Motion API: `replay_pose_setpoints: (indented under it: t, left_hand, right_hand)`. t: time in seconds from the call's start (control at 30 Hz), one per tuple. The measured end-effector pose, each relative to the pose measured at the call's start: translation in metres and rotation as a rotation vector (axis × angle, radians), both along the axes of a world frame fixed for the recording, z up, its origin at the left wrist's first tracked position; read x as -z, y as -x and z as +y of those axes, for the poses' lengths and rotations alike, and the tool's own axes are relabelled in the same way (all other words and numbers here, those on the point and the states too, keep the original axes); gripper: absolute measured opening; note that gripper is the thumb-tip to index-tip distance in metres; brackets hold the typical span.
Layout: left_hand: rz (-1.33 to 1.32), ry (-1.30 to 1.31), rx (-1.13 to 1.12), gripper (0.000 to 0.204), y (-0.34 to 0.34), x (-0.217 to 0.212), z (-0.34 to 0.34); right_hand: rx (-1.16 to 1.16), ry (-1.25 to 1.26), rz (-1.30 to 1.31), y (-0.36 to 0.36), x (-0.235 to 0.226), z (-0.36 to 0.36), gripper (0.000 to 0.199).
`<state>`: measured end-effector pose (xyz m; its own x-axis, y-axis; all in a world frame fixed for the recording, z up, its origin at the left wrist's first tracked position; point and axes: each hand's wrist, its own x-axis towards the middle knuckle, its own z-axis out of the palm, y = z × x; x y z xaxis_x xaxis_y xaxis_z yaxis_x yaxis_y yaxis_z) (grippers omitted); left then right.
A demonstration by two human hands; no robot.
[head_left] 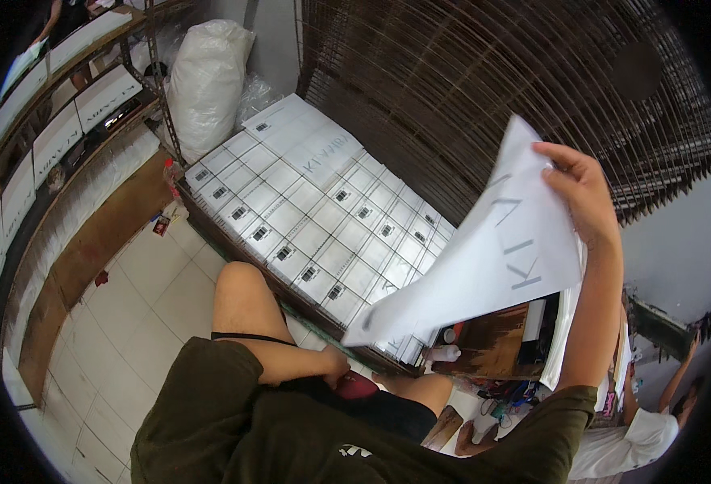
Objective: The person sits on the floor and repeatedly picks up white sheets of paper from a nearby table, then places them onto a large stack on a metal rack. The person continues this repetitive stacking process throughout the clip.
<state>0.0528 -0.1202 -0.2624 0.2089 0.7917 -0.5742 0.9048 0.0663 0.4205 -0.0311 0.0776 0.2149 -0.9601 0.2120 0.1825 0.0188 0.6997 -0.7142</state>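
Dark olive cloth of a loose, short-sleeved shirt (315,440) covers the seated person's torso and shoulders. Largest beyond it is a rack (468,89) of thin, dark, closely ranked bars, rising behind the worktop's far right side. The low worktop (291,295) has a dark rim and carries flat white rectangles (291,202) laid edge to edge in a grid, many bearing a small black mark; pale grey lettering crosses the part near its far corner. To the left, a shelf unit (152,64) of perforated metal posts holds white boxes (57,137) with dark print. A bulging, wrinkled white plastic sack (208,85) stands just beyond the worktop's far left edge.

Held above the worktop's near right part is a thin, smooth white sheet (484,266), limp and curving, printed with large grey letters; paper or plastic, one cannot tell. Its long axis slants from a low corner by the worktop's near left edge up to a narrow point at upper right.

The hands are well apart. The right hand (585,189) pinches the sheet's upper right edge between thumb and fingers. The left hand (336,365) is low between the thighs, near the sheet's low corner; its grip cannot be told. Beside it shows a dark red item (357,385).
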Motion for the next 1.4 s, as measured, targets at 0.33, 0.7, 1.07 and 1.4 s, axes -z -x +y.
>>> replay_pose_setpoints:
  t: [0.33,0.7,1.07,1.4]
  left_hand:
    - [-0.144,0.044,0.184,0.048,0.033,-0.034,0.024]
    - [-0.286,-0.052,0.159,0.055,0.048,-0.045,0.073]
    - [-0.336,-0.027,0.17,0.067,0.067,-0.038,0.093]
    - [-0.396,0.013,0.088,0.068,0.075,-0.036,0.096]
  right_hand:
    - [-0.329,-0.001,-0.308,0.136,0.075,-0.086,0.048]
    - [0.011,0.791,0.004,0.253,0.357,0.025,0.069]
    - [0.377,0.898,0.066,0.306,0.548,0.036,0.074]
    - [0.419,0.885,-0.046,0.326,0.555,0.043,0.078]
